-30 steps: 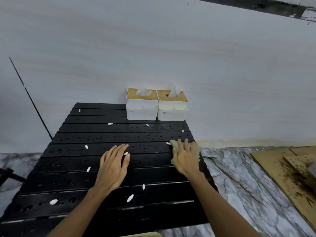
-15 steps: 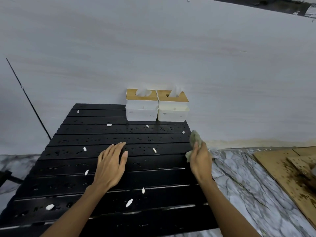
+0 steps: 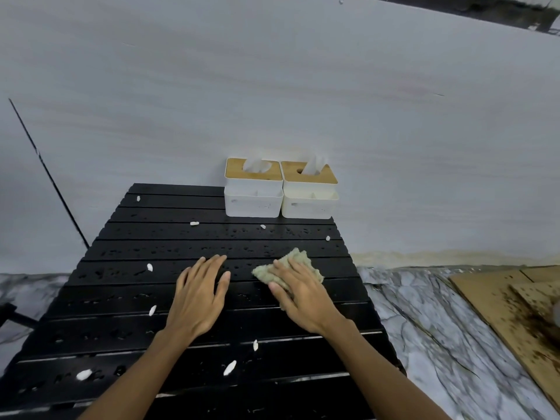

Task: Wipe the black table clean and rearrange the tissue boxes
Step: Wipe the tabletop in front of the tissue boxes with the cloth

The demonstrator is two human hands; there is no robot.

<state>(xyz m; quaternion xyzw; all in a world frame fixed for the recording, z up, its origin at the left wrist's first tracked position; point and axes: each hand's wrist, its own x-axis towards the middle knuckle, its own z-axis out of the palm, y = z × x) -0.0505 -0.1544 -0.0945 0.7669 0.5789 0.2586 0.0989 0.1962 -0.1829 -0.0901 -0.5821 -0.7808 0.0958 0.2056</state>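
A black slatted table (image 3: 127,298) carries water drops and several white scraps, one of them (image 3: 229,367) near the front. My right hand (image 3: 303,294) presses flat on a beige cloth (image 3: 298,262) right of the table's middle. My left hand (image 3: 198,294) rests flat on the slats just left of it, fingers straight. Two white tissue boxes with wooden lids stand side by side at the back right edge against the wall: the left box (image 3: 253,189) and the right box (image 3: 309,192), each with tissue poking out.
A grey wall (image 3: 272,86) rises right behind the table. Marble floor (image 3: 430,328) lies to the right, with stained cardboard (image 3: 515,304) at the far right. A thin black rod (image 3: 45,171) leans at the left.
My right hand lifted the cloth off the table's right edge, then set it down further left and pressed flat on it. My left hand stayed put.
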